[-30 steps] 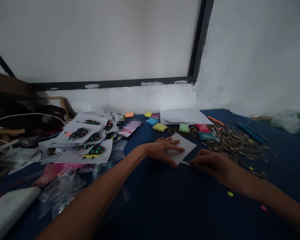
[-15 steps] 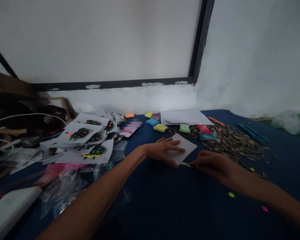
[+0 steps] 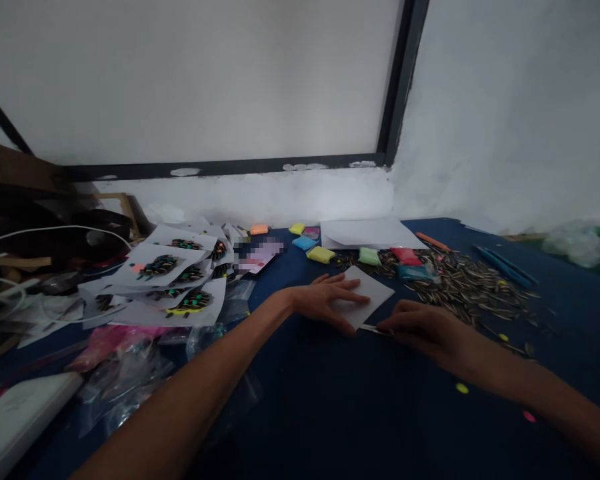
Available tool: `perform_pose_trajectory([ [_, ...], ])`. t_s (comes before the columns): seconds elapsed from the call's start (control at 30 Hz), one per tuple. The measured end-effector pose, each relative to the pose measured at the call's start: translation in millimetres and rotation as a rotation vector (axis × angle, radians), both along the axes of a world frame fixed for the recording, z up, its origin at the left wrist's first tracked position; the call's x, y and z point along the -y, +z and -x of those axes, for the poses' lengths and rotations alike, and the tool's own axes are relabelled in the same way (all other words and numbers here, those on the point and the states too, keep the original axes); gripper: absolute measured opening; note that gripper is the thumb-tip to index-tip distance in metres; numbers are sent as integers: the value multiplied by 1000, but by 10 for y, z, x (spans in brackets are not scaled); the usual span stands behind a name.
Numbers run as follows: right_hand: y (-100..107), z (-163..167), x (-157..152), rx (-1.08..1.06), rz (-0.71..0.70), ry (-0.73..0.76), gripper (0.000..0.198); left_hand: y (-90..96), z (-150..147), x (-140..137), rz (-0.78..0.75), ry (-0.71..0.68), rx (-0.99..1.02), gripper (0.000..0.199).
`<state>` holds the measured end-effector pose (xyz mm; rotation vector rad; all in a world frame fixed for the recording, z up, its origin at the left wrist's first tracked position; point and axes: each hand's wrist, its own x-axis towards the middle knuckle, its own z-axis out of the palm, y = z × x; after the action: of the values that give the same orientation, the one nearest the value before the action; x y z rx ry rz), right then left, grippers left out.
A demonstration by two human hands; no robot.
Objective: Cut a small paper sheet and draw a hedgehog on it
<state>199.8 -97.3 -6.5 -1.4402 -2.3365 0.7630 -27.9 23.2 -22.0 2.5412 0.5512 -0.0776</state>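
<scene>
Paper (image 3: 379,292), square and white, lies under left hand (image 3: 323,300), fingers spread; beside it, right hand (image 3: 430,328) pinches slim pale tool (image 3: 374,329).

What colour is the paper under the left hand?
White, looking greyish in dim light; the paper shows best in the head view.

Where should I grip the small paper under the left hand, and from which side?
Probably best to pinch the small paper by its right corner, coming from the far right: that corner lies bare, while the left hand spreads over the left part and the right hand, holding a thin tool, crowds the near side. The paper looks flat, so its edge may resist lifting.
</scene>
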Motion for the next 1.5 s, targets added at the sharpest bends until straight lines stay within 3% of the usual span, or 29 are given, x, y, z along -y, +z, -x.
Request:
perform_pose_trajectory([
  [0.23, -3, 9, -8, -16, -6, -5, 36, 17, 3, 11, -2, 5, 15, 76],
  [0.37, 0, 8, -16, 12, -43, -29, 36, 16, 11, 11, 1, 6, 44, 60],
  [0.73, -25, -18, -31, 25, -55, -39, 34, -41, -100, 96, -234, 92, 9, 48],
  [0.87, -7, -6, -22, 28, -62, -38, 35, -1, -72, 84, -160, 64, 51, 50],
  [1.03, 6, -5, -10, 16, -46, -17, 36, -4, -23, 33, -10, 1, 56, 71],
  [1.5, 23, -15, 6, 17, -20, -10, 36, -15, -27, 27, -14, -4, 35, 72],
])
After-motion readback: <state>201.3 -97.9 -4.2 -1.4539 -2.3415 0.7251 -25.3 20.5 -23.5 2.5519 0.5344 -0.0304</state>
